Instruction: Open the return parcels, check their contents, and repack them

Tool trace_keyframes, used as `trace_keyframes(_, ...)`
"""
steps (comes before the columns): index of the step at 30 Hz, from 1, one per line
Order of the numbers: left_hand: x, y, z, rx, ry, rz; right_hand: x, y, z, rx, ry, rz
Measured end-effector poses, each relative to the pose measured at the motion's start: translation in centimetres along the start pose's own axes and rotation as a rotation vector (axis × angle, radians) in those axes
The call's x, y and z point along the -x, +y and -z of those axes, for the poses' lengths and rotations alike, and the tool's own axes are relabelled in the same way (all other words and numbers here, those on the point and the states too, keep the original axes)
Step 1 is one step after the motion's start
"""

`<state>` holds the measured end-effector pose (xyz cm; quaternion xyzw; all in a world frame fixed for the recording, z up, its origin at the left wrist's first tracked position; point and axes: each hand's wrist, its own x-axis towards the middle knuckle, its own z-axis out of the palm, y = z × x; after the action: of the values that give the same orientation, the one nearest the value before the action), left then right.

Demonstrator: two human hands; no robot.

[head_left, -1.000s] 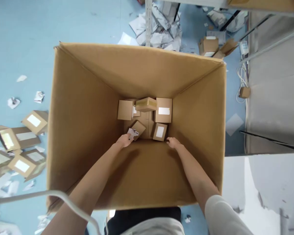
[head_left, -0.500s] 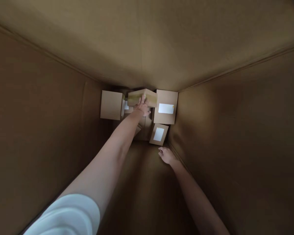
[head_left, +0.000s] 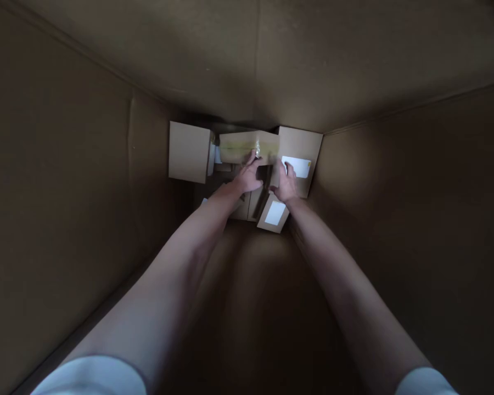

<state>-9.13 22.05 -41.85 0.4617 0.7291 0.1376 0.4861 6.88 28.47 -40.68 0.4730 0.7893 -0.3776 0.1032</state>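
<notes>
As a taped, oblong brown cardboard box [head_left: 236,144] lies left-to-right, the splayed left hand [head_left: 247,177] touches its near side, right hand [head_left: 287,186] unclenched nearby.

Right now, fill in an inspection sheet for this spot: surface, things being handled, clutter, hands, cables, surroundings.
Surface: inside of a large carton, dimly lit; its bottom largely hidden.
Things handled: taped box near the far wall.
Clutter: plain-topped box at left; larger labelled box at right, smaller labelled box nearer.
Hands: left hand at the taped box's near side; right hand over the larger labelled box, contact unclear; both open.
Cables: nothing seen.
Surroundings: carton walls fill the view; nothing seen beyond.
</notes>
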Motion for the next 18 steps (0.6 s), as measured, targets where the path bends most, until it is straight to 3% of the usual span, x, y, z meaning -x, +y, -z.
trace_keyframes(5,0.9,1.5,0.0,-0.01,-0.09,-0.107,-5.6,-3.9,1.4,0.232,-0.153,0.223)
trace_keyframes(8,1.0,1.7,0.1,-0.028,-0.127,-0.138,-7.3,-5.1,1.9,0.394,-0.248,0.253)
trace_keyframes(12,1.1,0.3,0.3,-0.046,-0.139,-0.158,-8.7,-4.1,2.0,0.4,-0.257,0.227)
trace_keyframes(18,0.9,-1.1,0.0,-0.017,-0.109,-0.236,-10.0,-2.1,0.9,0.276,-0.202,0.374)
